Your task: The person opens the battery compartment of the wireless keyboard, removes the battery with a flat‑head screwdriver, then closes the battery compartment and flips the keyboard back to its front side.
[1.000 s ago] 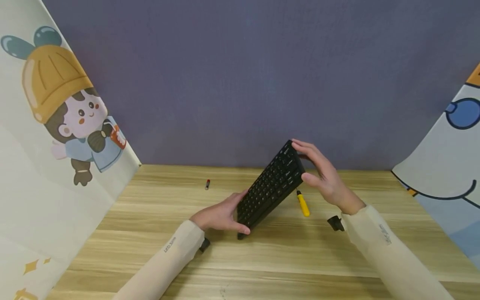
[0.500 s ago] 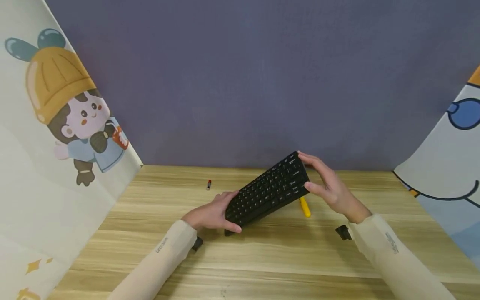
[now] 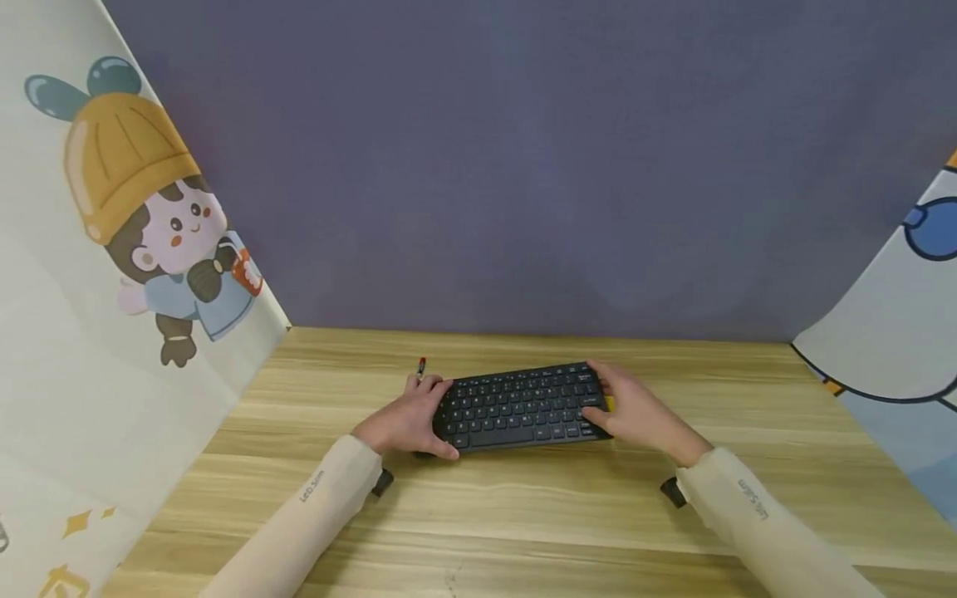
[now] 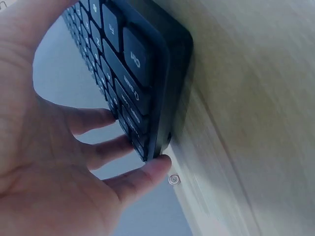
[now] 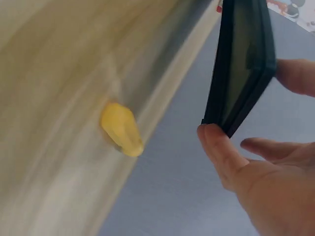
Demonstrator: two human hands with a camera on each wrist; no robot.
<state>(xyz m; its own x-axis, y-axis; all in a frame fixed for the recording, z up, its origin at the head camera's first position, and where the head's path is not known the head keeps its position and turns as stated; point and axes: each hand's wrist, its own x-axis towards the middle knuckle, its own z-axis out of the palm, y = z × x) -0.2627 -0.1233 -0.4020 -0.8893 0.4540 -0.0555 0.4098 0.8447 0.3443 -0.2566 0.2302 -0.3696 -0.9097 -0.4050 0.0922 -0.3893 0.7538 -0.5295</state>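
Note:
A black keyboard (image 3: 516,409) spans the space between my two hands, keys up, seen from the head. My left hand (image 3: 404,422) grips its left end, thumb at the near corner and fingers at the far one. The right hand (image 3: 643,415) pinches the other end, its thumb on top near the right-hand keys. In the right wrist view that end of the keyboard (image 5: 241,64) is raised off the table, its underside showing. Below it lies a yellow handle (image 5: 122,129), belonging to a screwdriver largely hidden under the keyboard in the head view.
A small red-tipped battery (image 3: 422,365) lies just beyond my left fingers. The wooden table (image 3: 478,523) ends at a grey-purple wall panel (image 3: 478,166). Side panels with cartoon prints (image 3: 160,216) stand left and right.
The keyboard has gone from steeply tilted to nearly level as my right hand came down. My left hand has shifted left, close to the battery. The keyboard now covers most of the screwdriver.

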